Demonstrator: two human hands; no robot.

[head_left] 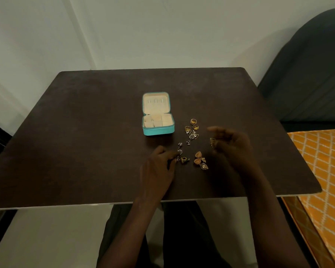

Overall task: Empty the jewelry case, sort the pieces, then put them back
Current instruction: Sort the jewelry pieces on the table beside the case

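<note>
A small turquoise jewelry case (pixel 159 130) lies open mid-table, its cream compartments bare. Loose pieces lie to its right and front: gold rings (pixel 193 123), triangular gold earrings (pixel 191 133), a silver beaded earring (pixel 180 148), gold dome earrings (pixel 198 158) and a small dark gold piece (pixel 184 160). My left hand (pixel 159 167) rests on the table, its fingertips pinching the silver earring's lower end. My right hand (pixel 230 146) hovers right of the pile, fingers curled around a small gold piece (pixel 212 142).
The dark brown table (pixel 85 142) has its near edge just under my wrists. An orange patterned cloth (pixel 321 171) lies to the right, with a dark chair back (pixel 307 74) beyond it. White walls stand behind.
</note>
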